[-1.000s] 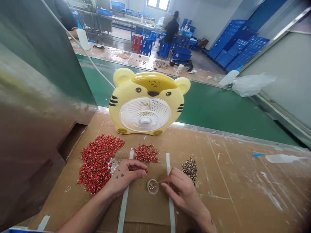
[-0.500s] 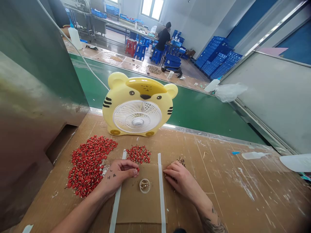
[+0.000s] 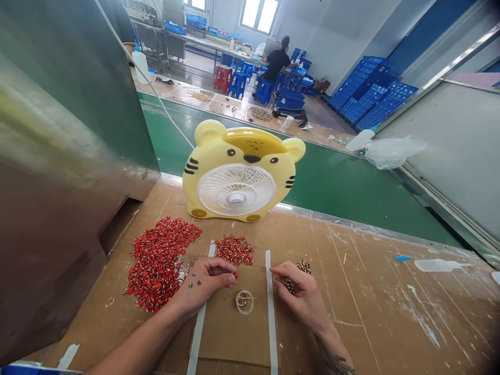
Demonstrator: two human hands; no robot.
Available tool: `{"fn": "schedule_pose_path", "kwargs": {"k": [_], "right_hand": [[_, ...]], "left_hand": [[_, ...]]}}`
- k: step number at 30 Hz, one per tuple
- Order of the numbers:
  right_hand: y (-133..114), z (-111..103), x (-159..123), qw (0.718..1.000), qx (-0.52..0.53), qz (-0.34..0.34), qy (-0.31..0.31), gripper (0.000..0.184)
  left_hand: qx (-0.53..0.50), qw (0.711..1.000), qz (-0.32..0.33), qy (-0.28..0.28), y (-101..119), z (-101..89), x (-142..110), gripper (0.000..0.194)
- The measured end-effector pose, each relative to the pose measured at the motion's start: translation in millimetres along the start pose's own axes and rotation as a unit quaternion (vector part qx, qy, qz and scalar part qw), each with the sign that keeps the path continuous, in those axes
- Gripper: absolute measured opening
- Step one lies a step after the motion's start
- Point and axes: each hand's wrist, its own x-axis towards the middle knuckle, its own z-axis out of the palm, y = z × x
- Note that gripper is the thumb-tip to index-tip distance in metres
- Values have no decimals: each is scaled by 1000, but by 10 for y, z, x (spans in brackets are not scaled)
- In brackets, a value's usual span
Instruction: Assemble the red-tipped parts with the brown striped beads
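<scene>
My left hand (image 3: 203, 284) rests on the cardboard mat (image 3: 234, 328), its thumb and forefinger pinched on a small red piece at the edge of the small red pile (image 3: 234, 248). My right hand (image 3: 300, 297) lies over the pile of small dark metal pieces (image 3: 302, 268), fingers curled and pinching among them; what they grip is too small to make out. Between the hands sits a small clear round cap (image 3: 244, 302) with thin metal bits in it. A large heap of red pieces (image 3: 158, 260) lies left of my left hand.
A yellow tiger-faced fan (image 3: 240, 174) stands behind the piles, its white cord running up left. Beyond it runs a green conveyor belt (image 3: 344, 182). A grey metal housing (image 3: 58, 182) walls the left side. A white squeeze bottle (image 3: 437, 265) lies at right. A person sits far back.
My right hand left the clear cap, where it held a thin pin, and moved right onto the dark metal pile. The left hand kept its pinch. The head camera shifted slightly.
</scene>
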Motion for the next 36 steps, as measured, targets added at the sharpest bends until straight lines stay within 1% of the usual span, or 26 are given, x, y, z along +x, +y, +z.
{"fn": "schedule_pose_path", "kwargs": {"k": [2,4,7,9,13,18,22,25,27,32,34,36], "right_hand": [[-40,112,56,998,70,-4,7,14],[-83,233,113,990,141,20,23,12],[-169,400,173,969,233,74,47,8],[-241,481,196,959,267,81,49,6],[-367,564,221,959,271,51,62,8],[-413,613,239,966,250,19,66,7],[-393,637,239,962,260,32,82,6],[-374,640,233,964,255,31,72,10],[-361,643,224,962,264,40,64,9],[-361,678,198,943,309,113,56,3],[-386,693,201,939,318,114,62,2],[-418,704,213,938,327,96,70,1]], "left_hand": [[3,1000,9,8,-16,-1,6,14],[9,999,29,22,-20,8,2,13],[22,995,87,42,-6,46,-22,10],[20,990,134,42,3,77,-39,8],[20,980,198,23,10,104,-61,10],[31,974,225,12,11,81,-73,13],[27,975,222,10,-8,71,-72,12],[25,976,215,16,-19,74,-65,11],[20,977,212,20,-16,79,-60,12],[29,974,223,26,11,82,-66,13],[41,971,233,28,18,79,-73,12],[57,968,243,29,18,73,-78,11]]}}
